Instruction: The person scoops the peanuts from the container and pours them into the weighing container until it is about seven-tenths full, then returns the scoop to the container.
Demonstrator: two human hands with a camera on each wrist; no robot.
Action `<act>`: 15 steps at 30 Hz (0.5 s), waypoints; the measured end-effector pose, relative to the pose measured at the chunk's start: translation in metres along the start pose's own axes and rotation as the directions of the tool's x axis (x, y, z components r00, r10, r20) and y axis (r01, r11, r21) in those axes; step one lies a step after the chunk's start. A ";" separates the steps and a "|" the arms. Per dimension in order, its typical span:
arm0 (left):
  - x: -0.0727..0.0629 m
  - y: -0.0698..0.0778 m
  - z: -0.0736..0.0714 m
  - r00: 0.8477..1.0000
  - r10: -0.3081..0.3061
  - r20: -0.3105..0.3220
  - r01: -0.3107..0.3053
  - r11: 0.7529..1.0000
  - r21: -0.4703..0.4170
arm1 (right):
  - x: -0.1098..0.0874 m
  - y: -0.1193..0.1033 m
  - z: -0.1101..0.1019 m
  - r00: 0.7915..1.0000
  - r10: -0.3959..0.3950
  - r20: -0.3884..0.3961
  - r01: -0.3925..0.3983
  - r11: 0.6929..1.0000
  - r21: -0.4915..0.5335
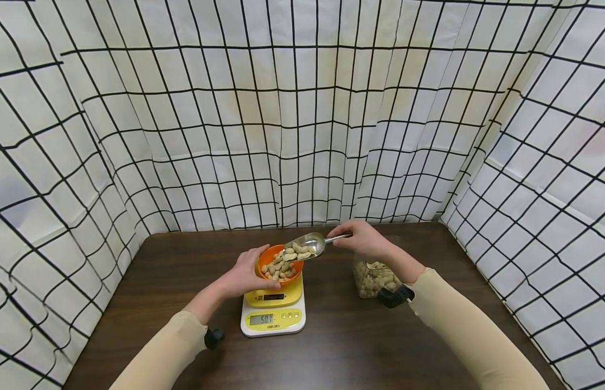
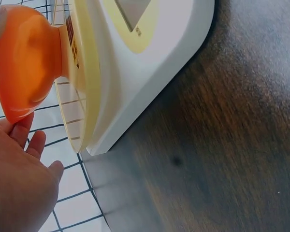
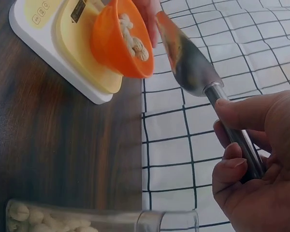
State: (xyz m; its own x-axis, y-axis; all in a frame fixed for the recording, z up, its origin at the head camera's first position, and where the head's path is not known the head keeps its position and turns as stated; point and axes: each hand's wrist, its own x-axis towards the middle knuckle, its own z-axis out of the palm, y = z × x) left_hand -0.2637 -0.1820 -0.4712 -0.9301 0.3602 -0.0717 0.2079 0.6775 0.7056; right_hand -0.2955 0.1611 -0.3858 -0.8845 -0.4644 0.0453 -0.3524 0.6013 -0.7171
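An orange bowl [image 2: 29,58] with unshelled peanuts [image 1: 278,269] in it stands on the yellow platform of a kitchen scale [image 1: 289,326], whose display reads 50.7. My left hand [image 1: 249,272] holds the bowl at its left side, thumb at the near rim and fingers spread toward the far side. Above the bowl's right rim, a metal scoop [image 3: 191,63] carries more peanuts [image 1: 298,251], its mouth pointing left over the bowl. My right hand [image 1: 363,239] grips the scoop's handle [image 3: 246,150] between thumb and curled fingers.
Below the right forearm stands a clear plastic container [image 3: 116,217] partly filled with peanuts, to the right of the scale. Everything is on a dark wooden table [image 1: 195,260]. White curtains with a black grid [image 1: 302,135] enclose it at the back and sides.
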 end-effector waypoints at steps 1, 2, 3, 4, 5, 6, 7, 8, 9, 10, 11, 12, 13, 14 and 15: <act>0.000 0.000 0.000 1.000 0.000 0.000 0.000 1.000 0.000 | 0.001 0.000 0.000 1.000 -0.010 -0.001 0.010 1.000 -0.013; 0.000 0.001 0.000 1.000 -0.002 -0.001 0.002 1.000 -0.001 | 0.002 -0.001 0.001 1.000 -0.016 -0.002 0.016 0.999 -0.027; 0.001 0.001 0.000 1.000 -0.003 0.001 0.003 1.000 -0.004 | 0.002 -0.002 0.001 1.000 -0.023 -0.006 0.022 0.999 -0.045; 0.001 0.001 0.000 1.000 -0.005 0.003 0.005 1.000 -0.005 | 0.003 -0.002 0.001 1.000 -0.030 -0.009 0.029 0.997 -0.065; 0.001 0.001 0.000 1.000 -0.006 0.005 0.006 1.000 -0.008 | 0.003 -0.003 0.001 0.999 -0.038 -0.011 0.037 0.996 -0.085; 0.001 0.001 0.000 1.000 -0.008 0.007 0.008 1.000 -0.010 | 0.003 -0.004 0.000 0.999 -0.046 -0.015 0.044 0.994 -0.102; 0.002 0.000 0.000 1.000 -0.009 0.010 0.009 1.000 -0.011 | 0.003 -0.005 -0.001 0.999 -0.052 -0.017 0.049 0.992 -0.119; 0.002 0.000 0.000 1.000 -0.010 0.011 0.010 1.000 -0.012 | 0.003 -0.006 -0.002 0.998 -0.058 -0.021 0.055 0.990 -0.133; 0.002 0.000 0.000 1.000 -0.009 0.013 0.009 1.000 -0.015 | 0.003 -0.007 -0.003 0.998 -0.065 -0.024 0.061 0.988 -0.143; 0.002 -0.001 0.000 1.000 -0.007 0.011 0.007 1.000 -0.016 | 0.002 -0.007 -0.004 0.997 -0.068 -0.025 0.063 0.987 -0.149; 0.002 -0.001 0.000 1.000 -0.004 0.009 0.004 1.000 -0.017 | 0.002 -0.008 -0.005 0.997 -0.070 -0.027 0.065 0.986 -0.153; 0.002 -0.001 0.000 1.000 -0.003 0.008 0.003 1.000 -0.019 | 0.001 -0.007 -0.006 0.997 -0.071 -0.028 0.066 0.986 -0.153; 0.002 -0.001 0.000 1.000 0.001 0.006 -0.001 1.000 -0.019 | 0.001 -0.007 -0.007 0.997 -0.072 -0.029 0.066 0.986 -0.152; 0.002 -0.001 -0.001 1.000 0.004 0.004 -0.003 1.000 -0.020 | 0.001 -0.006 -0.008 0.997 -0.072 -0.031 0.067 0.986 -0.153; 0.001 0.000 -0.001 1.000 0.006 0.003 -0.006 1.000 -0.021 | 0.000 -0.005 -0.009 0.997 -0.069 -0.034 0.064 0.987 -0.150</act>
State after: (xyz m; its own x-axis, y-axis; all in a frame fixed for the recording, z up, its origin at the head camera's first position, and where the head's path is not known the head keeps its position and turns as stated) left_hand -0.2652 -0.1822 -0.4712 -0.9279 0.3662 -0.0695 0.2071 0.6616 0.7207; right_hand -0.2964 0.1636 -0.3755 -0.8678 -0.4826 0.1186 -0.4498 0.6611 -0.6006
